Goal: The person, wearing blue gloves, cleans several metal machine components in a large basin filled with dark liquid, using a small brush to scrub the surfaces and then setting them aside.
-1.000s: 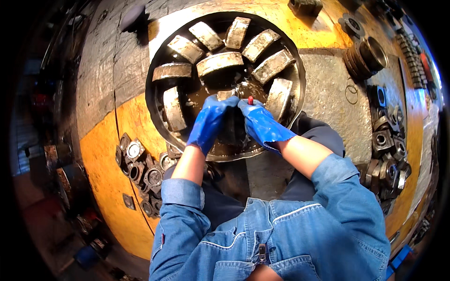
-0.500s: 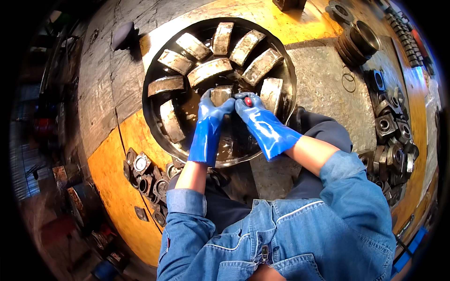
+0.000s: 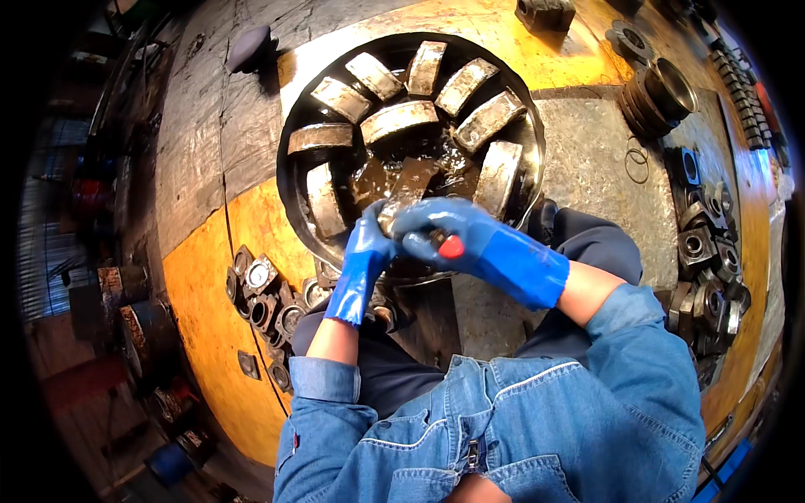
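A wide round pan point(image 3: 286, 180) holds dark, wet liquid and several curved metal blocks point(image 3: 398, 121) set around its inside. My left hand point(image 3: 369, 241), in a blue rubber glove, is closed on the near end of a wet brown metal block point(image 3: 414, 178) over the near part of the pan. My right hand point(image 3: 449, 226), gloved alike, is closed and pressed against that same end. From its fist sticks a red handle end point(image 3: 452, 246); the rest of that tool is hidden by the fingers. The block's gripped end is mostly covered by the gloves.
Small flanged metal parts point(image 3: 267, 298) are heaped left of the pan. More metal fittings point(image 3: 708, 243) are piled on the right, with two thin rings point(image 3: 636, 165) and stacked metal rings point(image 3: 658, 96) farther off. A grey rounded object point(image 3: 250, 49) lies at the far left.
Both hands have come nearer to my body, and the right now lies across beside the left. The block between them has tilted. The whole view has shifted slightly.
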The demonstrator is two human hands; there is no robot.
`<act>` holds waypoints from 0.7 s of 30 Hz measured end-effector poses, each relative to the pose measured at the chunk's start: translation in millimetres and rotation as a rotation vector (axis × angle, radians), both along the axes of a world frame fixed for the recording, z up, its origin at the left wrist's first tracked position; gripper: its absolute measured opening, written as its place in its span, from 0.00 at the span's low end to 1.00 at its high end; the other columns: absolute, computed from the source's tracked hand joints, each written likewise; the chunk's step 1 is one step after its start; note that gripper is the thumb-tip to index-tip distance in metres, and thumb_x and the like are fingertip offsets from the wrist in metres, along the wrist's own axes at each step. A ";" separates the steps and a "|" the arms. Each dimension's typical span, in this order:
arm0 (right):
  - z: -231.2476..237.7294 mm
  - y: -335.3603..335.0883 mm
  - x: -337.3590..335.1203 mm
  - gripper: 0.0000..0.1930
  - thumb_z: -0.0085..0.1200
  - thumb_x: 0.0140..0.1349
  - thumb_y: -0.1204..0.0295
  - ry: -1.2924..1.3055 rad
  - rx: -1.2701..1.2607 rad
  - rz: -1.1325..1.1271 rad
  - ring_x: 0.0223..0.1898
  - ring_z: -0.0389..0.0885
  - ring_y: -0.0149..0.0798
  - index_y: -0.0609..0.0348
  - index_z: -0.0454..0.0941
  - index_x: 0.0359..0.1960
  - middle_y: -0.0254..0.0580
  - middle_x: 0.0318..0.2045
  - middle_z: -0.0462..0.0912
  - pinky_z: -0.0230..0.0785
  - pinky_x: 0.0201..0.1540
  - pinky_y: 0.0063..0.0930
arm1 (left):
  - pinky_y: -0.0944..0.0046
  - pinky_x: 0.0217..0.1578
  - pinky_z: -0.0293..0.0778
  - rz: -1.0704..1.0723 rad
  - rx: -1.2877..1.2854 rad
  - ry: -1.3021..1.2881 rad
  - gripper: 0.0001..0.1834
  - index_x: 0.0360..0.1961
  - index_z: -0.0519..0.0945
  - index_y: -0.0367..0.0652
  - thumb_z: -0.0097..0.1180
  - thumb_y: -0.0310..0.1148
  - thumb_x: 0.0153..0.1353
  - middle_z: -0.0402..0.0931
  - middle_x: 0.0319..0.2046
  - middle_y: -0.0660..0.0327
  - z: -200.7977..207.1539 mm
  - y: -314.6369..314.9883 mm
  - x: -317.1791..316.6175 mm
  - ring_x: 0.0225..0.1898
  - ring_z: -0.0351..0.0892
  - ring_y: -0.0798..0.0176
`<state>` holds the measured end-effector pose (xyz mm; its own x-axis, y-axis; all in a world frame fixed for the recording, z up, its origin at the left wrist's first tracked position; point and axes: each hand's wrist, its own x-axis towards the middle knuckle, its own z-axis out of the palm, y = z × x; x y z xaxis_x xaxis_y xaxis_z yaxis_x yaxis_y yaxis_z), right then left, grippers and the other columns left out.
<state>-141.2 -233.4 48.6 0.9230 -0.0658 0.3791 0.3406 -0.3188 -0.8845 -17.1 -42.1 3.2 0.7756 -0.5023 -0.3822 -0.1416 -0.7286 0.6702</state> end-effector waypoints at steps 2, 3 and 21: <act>-4.4 9.8 0.2 0.11 0.70 0.64 0.67 0.083 -0.154 0.016 0.47 0.91 0.55 0.49 0.90 0.47 0.47 0.44 0.92 0.86 0.52 0.42 | 0.52 0.63 0.80 -0.039 0.046 -0.015 0.52 0.73 0.72 0.31 0.80 0.36 0.46 0.85 0.58 0.37 -6.4 14.3 1.7 0.63 0.85 0.41; -13.9 10.7 1.9 0.10 0.70 0.65 0.67 0.092 -0.167 -0.011 0.47 0.91 0.54 0.48 0.90 0.47 0.47 0.45 0.92 0.86 0.51 0.42 | 0.52 0.63 0.80 -0.079 0.074 -0.029 0.52 0.73 0.72 0.31 0.80 0.34 0.45 0.86 0.57 0.38 -19.0 23.2 6.3 0.62 0.86 0.42; -82.2 -9.9 65.7 0.22 0.61 0.73 0.56 0.657 0.435 -0.410 0.44 0.83 0.36 0.63 0.84 0.56 0.44 0.42 0.88 0.76 0.53 0.32 | 0.49 0.70 0.75 -0.135 0.417 0.069 0.54 0.75 0.69 0.35 0.77 0.54 0.53 0.77 0.67 0.35 29.3 -39.1 14.7 0.69 0.79 0.39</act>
<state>-75.5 -243.3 -33.6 0.8176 -0.4536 -0.3547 -0.3461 0.1053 -0.9323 -2.3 -81.2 32.6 0.6791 -0.3890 -0.6225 -0.2190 -0.9168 0.3340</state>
